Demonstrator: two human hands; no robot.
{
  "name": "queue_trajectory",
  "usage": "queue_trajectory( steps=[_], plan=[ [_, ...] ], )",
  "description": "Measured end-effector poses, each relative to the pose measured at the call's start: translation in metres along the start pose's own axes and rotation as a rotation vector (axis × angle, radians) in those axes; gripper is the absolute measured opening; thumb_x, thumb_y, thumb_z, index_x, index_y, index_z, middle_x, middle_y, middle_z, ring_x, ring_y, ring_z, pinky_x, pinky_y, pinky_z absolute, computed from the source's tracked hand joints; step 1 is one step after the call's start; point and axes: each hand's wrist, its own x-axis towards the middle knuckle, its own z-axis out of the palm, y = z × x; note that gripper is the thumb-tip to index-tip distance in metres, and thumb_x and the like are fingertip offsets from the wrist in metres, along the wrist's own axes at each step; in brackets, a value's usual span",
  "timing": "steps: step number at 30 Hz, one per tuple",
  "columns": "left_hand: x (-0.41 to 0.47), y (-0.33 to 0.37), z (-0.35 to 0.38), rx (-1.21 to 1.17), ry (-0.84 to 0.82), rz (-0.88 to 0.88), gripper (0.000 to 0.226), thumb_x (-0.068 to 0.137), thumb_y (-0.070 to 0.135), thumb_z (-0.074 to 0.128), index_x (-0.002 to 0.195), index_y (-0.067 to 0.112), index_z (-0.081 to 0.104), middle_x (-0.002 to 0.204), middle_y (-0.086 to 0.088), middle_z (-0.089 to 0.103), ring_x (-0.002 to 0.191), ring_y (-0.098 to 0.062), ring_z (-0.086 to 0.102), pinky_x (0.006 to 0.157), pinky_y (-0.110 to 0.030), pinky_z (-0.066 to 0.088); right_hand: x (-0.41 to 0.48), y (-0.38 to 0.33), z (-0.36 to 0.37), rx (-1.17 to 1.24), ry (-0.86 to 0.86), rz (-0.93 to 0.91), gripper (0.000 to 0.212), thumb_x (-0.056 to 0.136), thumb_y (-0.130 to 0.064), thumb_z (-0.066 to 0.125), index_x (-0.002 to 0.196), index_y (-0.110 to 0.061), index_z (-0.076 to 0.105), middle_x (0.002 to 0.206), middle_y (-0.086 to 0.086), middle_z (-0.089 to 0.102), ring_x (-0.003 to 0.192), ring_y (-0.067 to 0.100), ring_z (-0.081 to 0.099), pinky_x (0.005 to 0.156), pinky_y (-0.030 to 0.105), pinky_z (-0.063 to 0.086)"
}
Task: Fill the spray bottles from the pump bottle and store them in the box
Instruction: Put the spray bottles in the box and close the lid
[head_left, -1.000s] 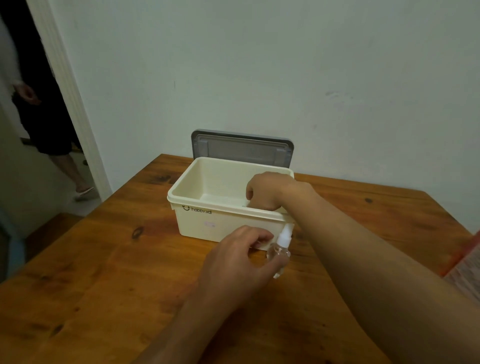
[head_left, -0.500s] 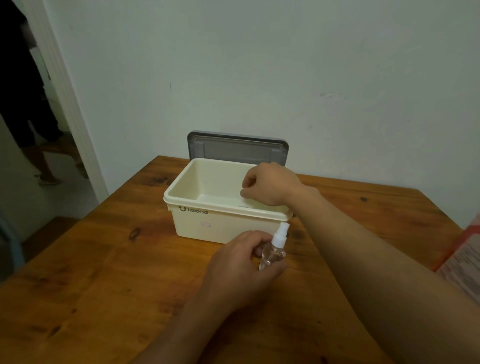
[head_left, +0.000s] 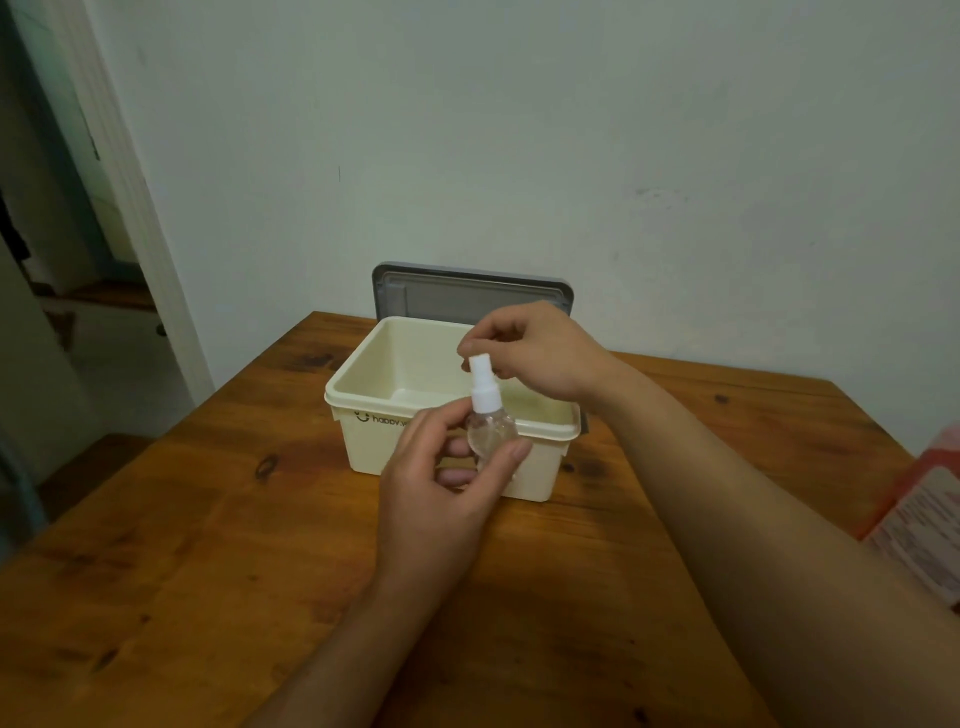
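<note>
A small clear spray bottle (head_left: 492, 430) with a white spray head was held upright in the air by the left hand (head_left: 441, 499), in front of the near wall of the cream plastic box (head_left: 363, 431) and reaching up past its rim. The left thumb lay across the front of the rounded clear body and the curled fingers (head_left: 457, 475) wrapped round it from behind, clamping the bottle between them. The right hand (head_left: 545, 358) hovered over the open box, just behind the top of the white spray head, its fingers curled inward with the forefinger and thumb tips drawn close together beside the cap. Whether those tips actually touched or pinched the cap could not be told from the head view, since the cap stood in front of them. The right forearm stretched in from the lower right across the wooden table (head_left: 182, 597). The box sat toward the far side of the table, its printed logo facing the camera and partly hidden by the left hand; the part of its inside that showed held nothing. A grey lid (head_left: 467, 293) stood on edge behind the box, leaning against the pale wall (head_left: 571, 130). At the right edge of the picture part of a red and white package (head_left: 924, 525) lay on the table, blurred, its print unreadable. On the left a white door frame (head_left: 135, 197) bordered a dim doorway.
</note>
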Motion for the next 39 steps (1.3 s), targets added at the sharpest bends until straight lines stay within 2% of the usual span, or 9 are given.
queue_trajectory(
  steps=[3, 8, 12, 14, 19, 23, 28, 34, 39],
  plan=[
    [0.003, -0.003, -0.002, -0.030, 0.064, -0.020, 0.052, 0.068, 0.048, 0.070, 0.115, 0.030, 0.059, 0.108, 0.006, 0.064, 0.089, -0.012, 0.066, 0.062, -0.018, 0.056, -0.012, -0.006, -0.003, 0.066, -0.039, -0.018, 0.011, 0.093, -0.022, 0.064, 0.094, -0.019, 0.074, 0.085, -0.008, 0.074, 0.071, -0.004, 0.067, 0.066, 0.013, 0.053],
    [0.007, -0.006, -0.004, -0.027, 0.127, -0.024, 0.046, 0.068, 0.046, 0.073, 0.110, 0.040, 0.057, 0.106, 0.001, 0.066, 0.088, -0.018, 0.067, 0.066, -0.028, 0.060, -0.029, -0.011, -0.010, 0.106, -0.149, -0.035, 0.014, 0.095, -0.021, 0.060, 0.097, -0.017, 0.074, 0.087, -0.004, 0.074, 0.079, 0.004, 0.070, 0.067, 0.016, 0.054],
    [0.010, -0.007, -0.005, -0.023, 0.137, -0.043, 0.042, 0.068, 0.045, 0.073, 0.106, 0.043, 0.055, 0.101, 0.005, 0.066, 0.085, -0.015, 0.068, 0.063, -0.024, 0.058, -0.037, -0.014, -0.010, 0.075, -0.242, -0.052, 0.010, 0.087, -0.029, 0.073, 0.094, -0.022, 0.072, 0.081, -0.011, 0.071, 0.080, 0.005, 0.067, 0.075, 0.026, 0.057],
    [0.009, -0.007, -0.005, -0.009, 0.138, -0.045, 0.042, 0.066, 0.048, 0.071, 0.104, 0.044, 0.053, 0.100, 0.013, 0.065, 0.088, -0.008, 0.066, 0.066, -0.021, 0.057, -0.037, -0.016, -0.008, 0.032, -0.255, -0.050, 0.018, 0.081, -0.033, 0.079, 0.093, -0.025, 0.070, 0.080, -0.014, 0.069, 0.077, 0.001, 0.063, 0.073, 0.022, 0.054],
    [0.011, -0.004, -0.007, -0.054, 0.154, -0.082, 0.046, 0.063, 0.040, 0.074, 0.103, 0.039, 0.052, 0.088, 0.019, 0.067, 0.078, -0.001, 0.067, 0.061, -0.020, 0.056, -0.033, -0.019, -0.003, -0.069, -0.245, -0.076, 0.025, 0.078, -0.031, 0.083, 0.096, -0.020, 0.069, 0.087, -0.004, 0.069, 0.076, 0.001, 0.061, 0.071, 0.019, 0.050],
    [0.011, -0.002, -0.006, -0.085, 0.125, -0.080, 0.061, 0.060, 0.039, 0.080, 0.114, 0.027, 0.054, 0.094, 0.026, 0.067, 0.083, -0.005, 0.069, 0.064, -0.025, 0.059, -0.031, -0.018, -0.006, -0.013, -0.209, -0.072, 0.019, 0.080, -0.029, 0.080, 0.093, -0.022, 0.069, 0.083, -0.009, 0.067, 0.071, -0.003, 0.060, 0.067, 0.015, 0.049],
    [0.010, -0.002, -0.005, -0.080, 0.126, -0.104, 0.059, 0.062, 0.037, 0.080, 0.115, 0.028, 0.054, 0.108, 0.013, 0.064, 0.088, -0.009, 0.070, 0.069, -0.026, 0.060, -0.017, -0.009, -0.013, 0.089, -0.045, -0.049, 0.019, 0.084, -0.028, 0.076, 0.101, -0.027, 0.067, 0.101, -0.002, 0.068, 0.094, 0.014, 0.067, 0.081, 0.029, 0.058],
    [0.008, -0.007, -0.004, 0.009, 0.093, -0.111, 0.029, 0.082, 0.023, 0.074, 0.106, 0.027, 0.059, 0.099, 0.013, 0.065, 0.086, 0.001, 0.065, 0.060, -0.013, 0.054, 0.007, 0.010, -0.006, -0.180, 0.065, 0.009, 0.019, 0.085, -0.038, 0.073, 0.100, -0.034, 0.062, 0.098, -0.013, 0.063, 0.083, 0.004, 0.058, 0.068, 0.022, 0.044],
    [0.006, -0.008, -0.006, 0.043, 0.097, -0.067, 0.019, 0.090, 0.016, 0.065, 0.101, 0.031, 0.060, 0.087, 0.012, 0.064, 0.083, 0.001, 0.061, 0.057, -0.010, 0.049, 0.024, 0.024, 0.005, -0.512, -0.002, 0.083, 0.026, 0.086, -0.036, 0.065, 0.111, -0.028, 0.066, 0.103, -0.005, 0.065, 0.090, 0.018, 0.061, 0.071, 0.030, 0.048]
  ],
)
